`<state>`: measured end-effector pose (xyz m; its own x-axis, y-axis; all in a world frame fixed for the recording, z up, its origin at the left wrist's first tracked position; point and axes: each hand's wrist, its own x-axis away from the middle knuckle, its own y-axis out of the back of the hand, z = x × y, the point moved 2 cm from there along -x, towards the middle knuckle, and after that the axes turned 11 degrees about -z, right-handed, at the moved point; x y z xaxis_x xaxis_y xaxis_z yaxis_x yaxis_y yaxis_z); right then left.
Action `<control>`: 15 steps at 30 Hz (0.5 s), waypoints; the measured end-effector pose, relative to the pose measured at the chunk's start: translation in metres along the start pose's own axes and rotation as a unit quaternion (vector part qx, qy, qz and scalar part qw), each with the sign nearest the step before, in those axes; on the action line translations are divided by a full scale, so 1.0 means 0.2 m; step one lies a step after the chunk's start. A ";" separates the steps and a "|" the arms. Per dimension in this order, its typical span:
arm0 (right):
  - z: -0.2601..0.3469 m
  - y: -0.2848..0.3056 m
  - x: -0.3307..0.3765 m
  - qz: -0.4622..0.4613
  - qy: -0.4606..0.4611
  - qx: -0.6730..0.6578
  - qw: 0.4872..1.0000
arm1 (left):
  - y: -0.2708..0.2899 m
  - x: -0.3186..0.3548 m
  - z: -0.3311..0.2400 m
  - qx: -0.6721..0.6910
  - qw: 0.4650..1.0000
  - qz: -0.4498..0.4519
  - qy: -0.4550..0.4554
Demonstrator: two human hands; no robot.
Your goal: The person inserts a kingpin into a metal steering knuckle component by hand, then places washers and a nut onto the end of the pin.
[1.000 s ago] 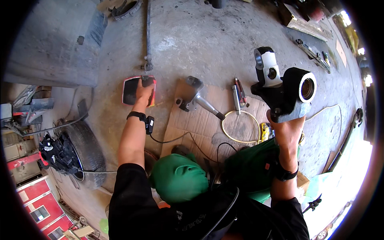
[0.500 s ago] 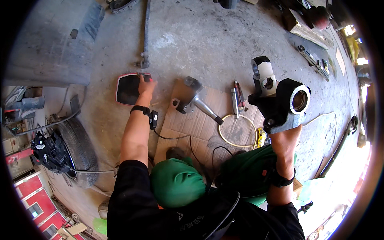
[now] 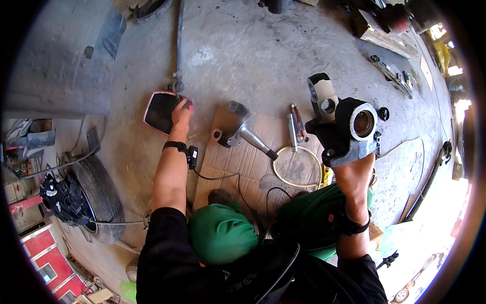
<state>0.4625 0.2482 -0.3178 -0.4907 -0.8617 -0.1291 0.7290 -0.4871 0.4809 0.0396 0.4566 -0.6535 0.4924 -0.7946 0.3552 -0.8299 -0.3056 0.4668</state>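
Head view, floor work. Right hand (image 3: 356,175): at the near edge of a large black casting (image 3: 340,134), task item no. 1. Fingers gripping it; their tips are hidden behind the metal. Casting stands out to the person's right, with a pale-faced round bore on its right and a lighter lug, also bored, at upper left. A small black round piece (image 3: 383,114) shows just beside it.

Left hand (image 3: 181,119): well apart from the right, over the right side of a red-rimmed box (image 3: 158,112). Fingers bent at its upper right corner; whether they grip the rim or something within cannot be told. Box interior dark, contents not readable.

Between the hands, on flattened cardboard (image 3: 217,169): a spindle (image 3: 257,142), shaft pointing toward lower right, flange at upper left; a silver tube (image 3: 292,133) beside a red tool (image 3: 298,123); a pale yellow hose loop (image 3: 274,168), tube end near its upper edge. Small yellow packet (image 3: 328,176) just right of the loop.

Black cable (image 3: 220,177) runs from the left wristband (image 3: 175,146) across the cardboard. Second wristband (image 3: 354,226) on the right wrist. Green trousers (image 3: 223,233) near the lower edge. Tyre (image 3: 104,197) at left; long rod (image 3: 179,45) on the concrete floor (image 3: 243,50) beyond the box.
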 end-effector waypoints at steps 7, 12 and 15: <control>0.01 0.00 0.00 -0.002 -0.031 -0.051 0.998 | 0.07 0.14 -0.26 0.137 0.978 0.143 0.062; -0.17 0.01 0.01 -0.056 -0.066 0.078 0.993 | 0.21 0.85 -1.00 0.210 0.915 0.311 -0.147; -0.14 -0.02 -0.01 -0.058 -0.076 0.116 0.989 | 0.33 1.49 -1.51 0.049 0.796 0.254 -0.548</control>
<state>0.4749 0.2477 -0.3434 -0.6438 -0.7617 -0.0726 0.5421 -0.5211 0.6593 0.2111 0.3572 -0.2726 -0.3930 -0.7927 -0.4661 -0.8918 0.2051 0.4032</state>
